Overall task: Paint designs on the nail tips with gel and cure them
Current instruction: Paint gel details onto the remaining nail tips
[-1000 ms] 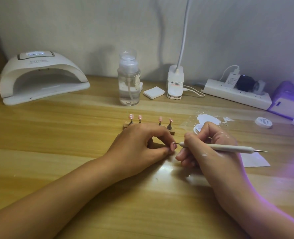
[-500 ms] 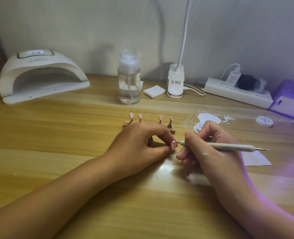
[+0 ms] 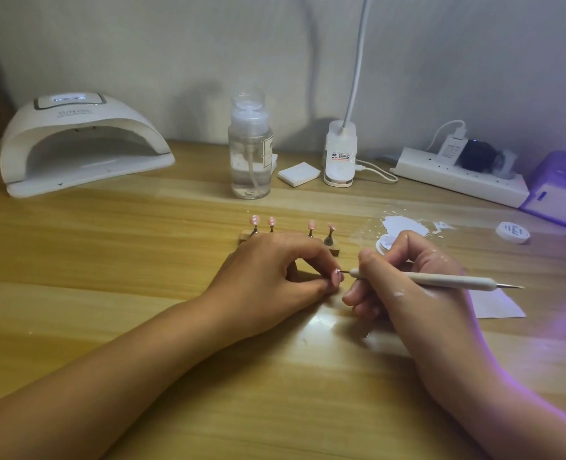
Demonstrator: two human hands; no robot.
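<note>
Head view. Left hand (image 3: pixel 275 270) pinched pink nail tip (image 3: pixel 337 277), centre table (image 3: pixel 142 260), just nearer than stand (image 3: pixel 334 250); right hand (image 3: pixel 407 280) gripped dotting tool (image 3: pixel 440 279), point meeting tip. Risk: tremor or slackened pinch would probably smear the uncured design.

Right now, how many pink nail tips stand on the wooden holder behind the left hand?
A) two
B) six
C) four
C: four pink nail tips stand on stems on the wooden holder, just behind the left hand.
</note>
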